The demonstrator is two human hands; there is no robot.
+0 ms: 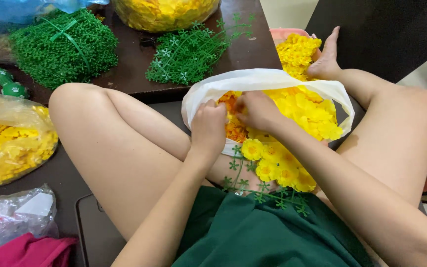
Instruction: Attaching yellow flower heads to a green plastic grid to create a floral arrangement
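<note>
Our left hand point(208, 129) and right hand point(255, 110), both pinched shut on small yellow petals point(302, 106) in the white bag point(253, 78): we judge them light, soft, best nipped at the centre.

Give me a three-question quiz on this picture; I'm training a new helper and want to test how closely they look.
1. True or false: both hands are inside the white bag of yellow flowers.
2. What lies on the person's lap, just below the bag?
A. a green stem partly fitted with yellow flowers
B. a pair of scissors
C. a red ribbon
3. Fill in: the tied bundle of green stems lies on the dark ____.

Key:
1. True. The left hand and the right hand are both at the bag's mouth, fingers among the flowers.
2. A
3. table
</note>
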